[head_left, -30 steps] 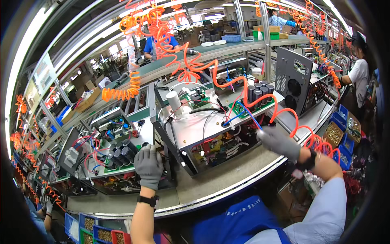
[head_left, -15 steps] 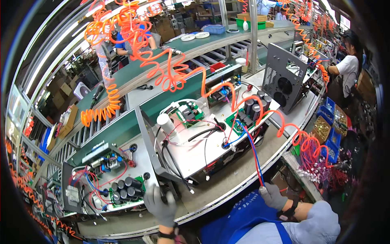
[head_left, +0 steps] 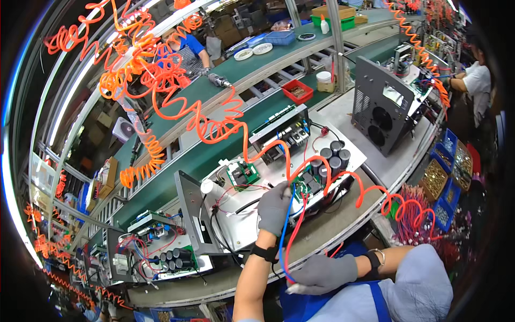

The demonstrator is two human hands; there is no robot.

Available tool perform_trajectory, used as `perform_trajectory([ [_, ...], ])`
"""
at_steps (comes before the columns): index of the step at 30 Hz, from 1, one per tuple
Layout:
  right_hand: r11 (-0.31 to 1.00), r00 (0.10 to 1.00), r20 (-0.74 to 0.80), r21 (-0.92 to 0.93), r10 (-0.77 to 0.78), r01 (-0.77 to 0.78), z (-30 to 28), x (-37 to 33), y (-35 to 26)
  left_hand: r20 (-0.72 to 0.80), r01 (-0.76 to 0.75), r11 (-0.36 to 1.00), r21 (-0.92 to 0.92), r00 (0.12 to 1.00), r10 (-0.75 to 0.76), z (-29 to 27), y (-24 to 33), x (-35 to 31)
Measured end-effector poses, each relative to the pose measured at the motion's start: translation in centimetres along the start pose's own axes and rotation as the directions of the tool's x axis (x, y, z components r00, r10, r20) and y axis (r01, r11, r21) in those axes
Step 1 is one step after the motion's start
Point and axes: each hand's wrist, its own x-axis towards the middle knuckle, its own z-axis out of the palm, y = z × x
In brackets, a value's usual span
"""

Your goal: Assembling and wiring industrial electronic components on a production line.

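In my right gloved hand (head_left: 324, 273) the fingers are closed on the lower ends of a red wire (head_left: 295, 231) and a blue wire (head_left: 284, 241), close to my body. Both wires rise in a bend to a green circuit board (head_left: 308, 185) on the open metal chassis (head_left: 348, 155). My left gloved hand (head_left: 273, 208) reaches over the chassis beside the blue wire. Its fingers are curled together, and what they hold, if anything, is hidden. Black cylindrical capacitors (head_left: 335, 155) stand right of the board; a white cylinder (head_left: 212, 189) stands left of my left hand.
An orange coiled air hose (head_left: 370, 196) droops across the chassis. Another wired chassis (head_left: 177, 263) sits to the left, and a grey vented panel (head_left: 381, 107) stands to the right. Blue bins (head_left: 445, 204) of small parts are at the right. A co-worker (head_left: 188, 51) is across the line.
My left hand has moved right and up from the left chassis to the middle board. My right hand has come left and down with the wire ends, and the wires now bend.
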Motion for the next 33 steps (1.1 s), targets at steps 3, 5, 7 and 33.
perform_trajectory([
  [3,0.997,0.989,0.129,0.007,-0.071,0.071,-0.6,1.5,1.0,0.027,0.307,0.935,0.176,0.948,-0.316,1.0,-0.9,0.5],
  [5,0.996,0.935,0.355,-0.078,-0.008,0.039,-0.3,1.9,1.6,0.023,0.220,0.935,0.277,0.972,-0.235,1.7,-1.2,0.5],
  [7,0.994,0.965,0.251,-0.059,-0.069,0.087,0.0,2.0,1.9,0.164,0.035,0.883,0.467,0.979,-0.125,1.7,-1.5,0.7],
  [33,0.478,0.229,-0.886,-0.009,0.403,-0.879,-13.1,-19.7,4.2,0.396,0.381,0.827,-0.414,0.893,-0.213,4.9,1.9,11.9],
])
